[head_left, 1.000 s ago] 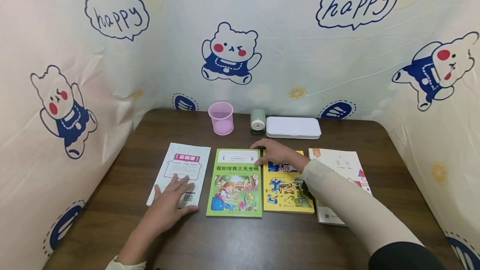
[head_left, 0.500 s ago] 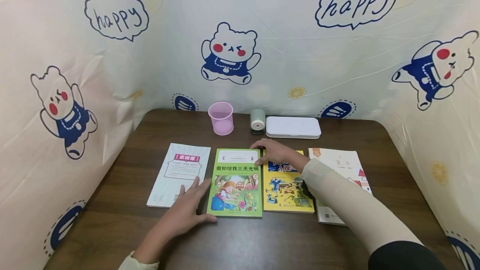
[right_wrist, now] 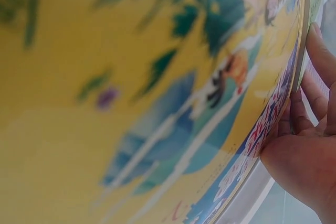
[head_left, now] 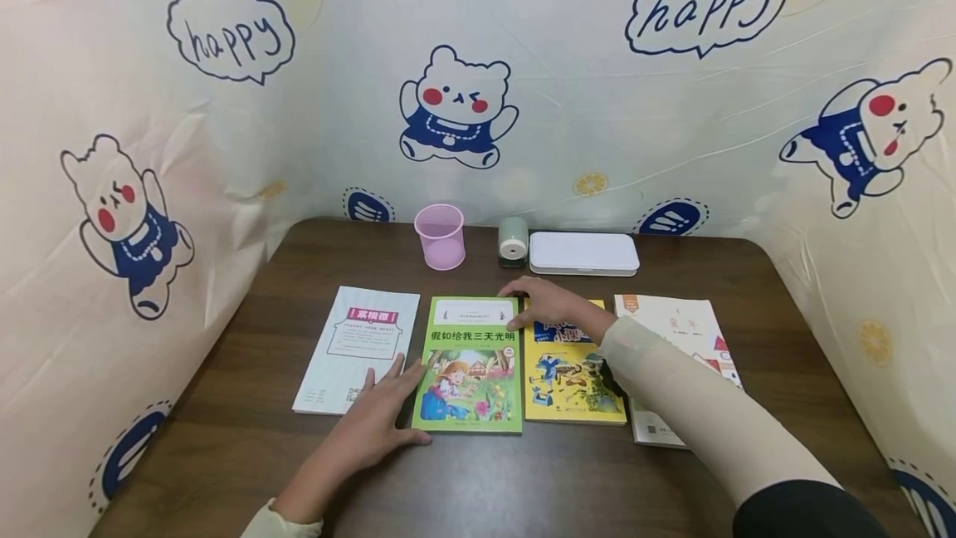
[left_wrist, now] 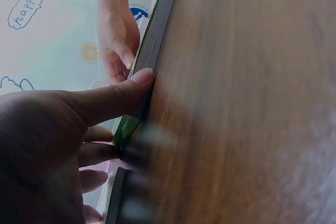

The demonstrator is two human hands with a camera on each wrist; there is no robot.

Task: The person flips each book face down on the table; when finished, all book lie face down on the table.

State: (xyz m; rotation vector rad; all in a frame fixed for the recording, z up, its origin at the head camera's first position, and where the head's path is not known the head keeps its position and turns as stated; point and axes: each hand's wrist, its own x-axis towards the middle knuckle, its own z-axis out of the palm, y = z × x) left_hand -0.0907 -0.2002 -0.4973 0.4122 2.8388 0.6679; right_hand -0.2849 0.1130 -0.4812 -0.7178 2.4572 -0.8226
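1. Our left hand (head_left: 373,426) rested open, thumb against the near-left corner of the green illustrated paperback book (head_left: 469,365).
2. Our right hand (head_left: 548,305) lay flat on its far-right corner.
3. Squaring it well probably needed even pressure from both.

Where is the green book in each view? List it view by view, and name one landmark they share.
Head: green book, centre of the table, second from left.
Left wrist: its dark edge runs down from the top, the left hand thumb against it.
Right wrist: only a thin strip at top right.
Shared landmark: the yellow book beside it.
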